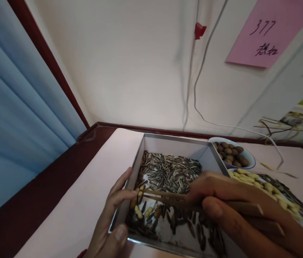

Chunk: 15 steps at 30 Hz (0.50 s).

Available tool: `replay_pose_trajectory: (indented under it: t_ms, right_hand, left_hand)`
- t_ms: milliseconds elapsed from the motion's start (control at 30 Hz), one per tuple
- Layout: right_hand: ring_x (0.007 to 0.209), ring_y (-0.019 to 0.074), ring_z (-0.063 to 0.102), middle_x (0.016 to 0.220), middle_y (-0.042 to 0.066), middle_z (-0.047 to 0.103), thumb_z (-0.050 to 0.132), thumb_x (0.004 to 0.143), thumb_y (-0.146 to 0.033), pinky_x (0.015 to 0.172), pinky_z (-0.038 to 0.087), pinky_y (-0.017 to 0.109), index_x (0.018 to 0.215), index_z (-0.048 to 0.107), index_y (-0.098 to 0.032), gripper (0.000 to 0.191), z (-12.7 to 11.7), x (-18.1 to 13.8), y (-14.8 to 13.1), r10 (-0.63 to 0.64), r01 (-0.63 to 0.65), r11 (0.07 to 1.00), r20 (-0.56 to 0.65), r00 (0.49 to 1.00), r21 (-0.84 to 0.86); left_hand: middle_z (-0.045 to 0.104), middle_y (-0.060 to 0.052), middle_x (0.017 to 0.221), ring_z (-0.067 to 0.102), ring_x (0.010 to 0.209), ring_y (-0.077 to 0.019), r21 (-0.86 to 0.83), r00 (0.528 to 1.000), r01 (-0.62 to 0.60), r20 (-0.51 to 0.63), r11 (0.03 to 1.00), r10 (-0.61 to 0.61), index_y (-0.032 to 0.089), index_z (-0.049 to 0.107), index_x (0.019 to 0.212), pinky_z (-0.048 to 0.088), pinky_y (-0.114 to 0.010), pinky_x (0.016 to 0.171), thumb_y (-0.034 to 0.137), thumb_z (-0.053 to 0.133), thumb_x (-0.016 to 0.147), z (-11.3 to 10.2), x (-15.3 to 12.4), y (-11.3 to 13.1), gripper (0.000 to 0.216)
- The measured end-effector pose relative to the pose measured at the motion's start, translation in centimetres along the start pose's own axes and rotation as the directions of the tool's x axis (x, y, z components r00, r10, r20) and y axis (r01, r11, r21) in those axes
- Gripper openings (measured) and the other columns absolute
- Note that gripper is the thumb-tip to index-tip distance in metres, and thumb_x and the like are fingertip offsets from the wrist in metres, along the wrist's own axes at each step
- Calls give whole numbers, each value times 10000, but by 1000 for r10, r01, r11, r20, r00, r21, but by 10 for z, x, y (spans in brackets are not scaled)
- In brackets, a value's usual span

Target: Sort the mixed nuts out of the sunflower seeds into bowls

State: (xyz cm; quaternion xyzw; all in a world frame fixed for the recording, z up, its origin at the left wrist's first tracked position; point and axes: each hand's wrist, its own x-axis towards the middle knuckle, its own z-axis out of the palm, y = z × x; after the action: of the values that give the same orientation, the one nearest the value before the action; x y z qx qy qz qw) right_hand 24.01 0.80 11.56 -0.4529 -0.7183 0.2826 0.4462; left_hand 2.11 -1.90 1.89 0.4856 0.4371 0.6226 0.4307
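A square metal tray (140, 154) sits on the pale table and holds striped sunflower seeds (170, 172) with a few peanuts (138, 212) mixed in near its front left. My left hand (111, 222) grips the tray's left wall, with the fingers curled over the rim and the thumb on the front corner. My right hand (237, 211) is closed on a pair of wooden chopsticks (164, 199). Their tips reach left to a peanut beside the left wall, close to my left fingers.
A white bowl of brown nuts (232, 152) stands behind the tray at the right. A plate with peanuts (264, 184) and sunflower seeds (302, 208) lies to the right. A blue curtain (14, 118) hangs at the left. Cables (202, 118) run down the wall.
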Motion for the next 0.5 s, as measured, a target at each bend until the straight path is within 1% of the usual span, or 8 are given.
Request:
replay_pose_trajectory:
  t_ms: [67, 167, 233, 300, 367, 433, 500]
  right_hand:
    - [607, 172, 663, 836, -98, 737, 593, 860, -545, 407, 521, 274, 894, 706, -469, 140, 3, 2, 1, 1, -2, 1000, 25, 1000, 27]
    - [636, 160, 665, 821, -89, 729, 565, 893, -515, 462, 540, 257, 836, 696, -436, 164, 5, 4, 3, -31, 30, 999, 70, 997, 14]
    - [646, 155, 665, 834, -80, 729, 549, 904, -520, 457, 528, 251, 822, 692, -413, 197, 5, 6, 3, -45, 45, 999, 72, 996, -3]
    - [640, 154, 663, 816, -76, 724, 545, 906, -519, 432, 509, 246, 832, 694, -406, 201, 5, 6, 3, -48, 48, 999, 59, 997, -9]
    - [657, 157, 674, 838, -78, 728, 555, 903, -495, 392, 483, 236, 890, 698, -420, 161, 6, 4, 3, -31, 31, 999, 38, 999, -8]
    - [674, 162, 682, 876, -80, 733, 575, 890, -490, 365, 464, 231, 928, 699, -435, 141, 5, 1, 2, -26, 26, 1000, -22, 999, -1]
    - [698, 175, 690, 907, -77, 737, 574, 890, -483, 368, 471, 237, 918, 709, -440, 144, -1, -3, 3, -17, 15, 1000, -102, 995, -23]
  left_hand:
    - [363, 32, 1596, 354, 1434, -407, -10, 1000, -2, 12, 1000, 2, 350, 712, 1074, 373, -595, 1124, 534, 619, 851, 2, 0, 0, 303]
    - [377, 33, 1588, 338, 1445, -398, 17, 1000, -8, 5, 1000, 8, 356, 710, 1074, 347, -595, 1141, 543, 614, 855, 2, -1, 2, 304]
    - [386, 28, 1583, 347, 1440, -399, 32, 1000, -13, 4, 999, 13, 349, 708, 1068, 349, -601, 1137, 550, 608, 857, 1, -1, 3, 308]
    - [386, 22, 1583, 377, 1422, -404, 35, 1000, -12, 17, 999, 11, 342, 708, 1069, 383, -601, 1115, 550, 612, 853, -1, 0, 2, 314]
    - [376, 20, 1589, 406, 1403, -406, 24, 1000, -4, 27, 1000, 3, 339, 708, 1071, 425, -590, 1087, 544, 620, 847, -3, 0, 1, 315]
    - [369, 22, 1593, 404, 1404, -406, 11, 999, 6, 31, 1000, -7, 338, 708, 1070, 458, -572, 1064, 544, 633, 834, -3, 1, 0, 322]
    - [375, 21, 1589, 376, 1420, -405, 8, 1000, 7, 26, 1000, -7, 333, 709, 1065, 473, -557, 1054, 545, 641, 824, -4, 2, -1, 328]
